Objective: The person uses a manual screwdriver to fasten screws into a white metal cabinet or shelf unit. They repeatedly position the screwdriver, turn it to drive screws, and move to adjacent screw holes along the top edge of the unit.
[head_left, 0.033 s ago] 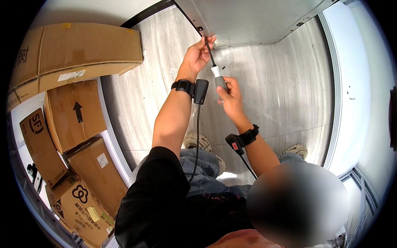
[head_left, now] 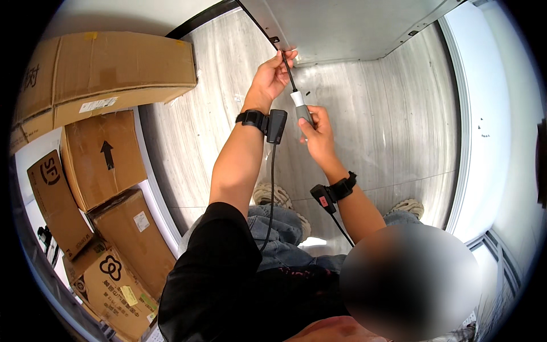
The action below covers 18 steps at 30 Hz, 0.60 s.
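Note:
A screwdriver (head_left: 298,99) with a white and grey handle and a dark shaft slants up to the lower edge of a grey metal cabinet (head_left: 347,31). My right hand (head_left: 320,135) is wrapped round the grey part of its handle. Around the far end of the shaft, close to the cabinet's left corner, the fingers of my left hand (head_left: 272,78) are pinched. The screwdriver's tip is hidden by those fingers, and whether a screw sits there I cannot tell. A small dark bracket (head_left: 274,40) shows on the cabinet's edge just above.
Several cardboard boxes stand along the left, among them a long one (head_left: 122,62) and one with a black arrow (head_left: 102,165). A small dark piece (head_left: 308,93) lies on the wood-look floor (head_left: 399,125) beside the screwdriver. Cables hang from both wrist straps.

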Available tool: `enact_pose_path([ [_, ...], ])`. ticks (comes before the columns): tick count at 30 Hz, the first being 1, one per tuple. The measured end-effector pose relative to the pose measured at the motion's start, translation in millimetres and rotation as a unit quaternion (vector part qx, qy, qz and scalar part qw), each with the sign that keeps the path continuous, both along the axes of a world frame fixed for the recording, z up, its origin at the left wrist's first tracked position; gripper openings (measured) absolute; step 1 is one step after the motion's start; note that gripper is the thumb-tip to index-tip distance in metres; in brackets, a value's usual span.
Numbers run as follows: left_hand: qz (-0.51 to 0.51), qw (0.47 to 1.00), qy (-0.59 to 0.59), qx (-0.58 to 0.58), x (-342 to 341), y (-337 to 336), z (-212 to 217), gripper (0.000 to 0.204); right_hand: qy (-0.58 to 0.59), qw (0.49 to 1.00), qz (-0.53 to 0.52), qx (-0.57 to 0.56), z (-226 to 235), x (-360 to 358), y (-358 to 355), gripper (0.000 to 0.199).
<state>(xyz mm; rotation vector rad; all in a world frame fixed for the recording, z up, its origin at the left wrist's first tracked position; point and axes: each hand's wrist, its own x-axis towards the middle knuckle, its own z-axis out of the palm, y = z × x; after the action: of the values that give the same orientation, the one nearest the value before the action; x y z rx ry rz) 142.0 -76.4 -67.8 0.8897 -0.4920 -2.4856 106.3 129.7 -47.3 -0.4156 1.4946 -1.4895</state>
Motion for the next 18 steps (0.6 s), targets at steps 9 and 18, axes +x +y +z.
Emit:
enact_pose_path([
  [9,-0.021,1.0,0.018,-0.011,5,-4,-1,0.025,-0.002,1.0,-0.022,0.018,11,10,-5,0.03],
  [18,-0.05,0.999,-0.014,-0.01,4,-9,3,0.025,-0.091,0.995,-0.042,-0.024,1,21,-9,0.031],
])
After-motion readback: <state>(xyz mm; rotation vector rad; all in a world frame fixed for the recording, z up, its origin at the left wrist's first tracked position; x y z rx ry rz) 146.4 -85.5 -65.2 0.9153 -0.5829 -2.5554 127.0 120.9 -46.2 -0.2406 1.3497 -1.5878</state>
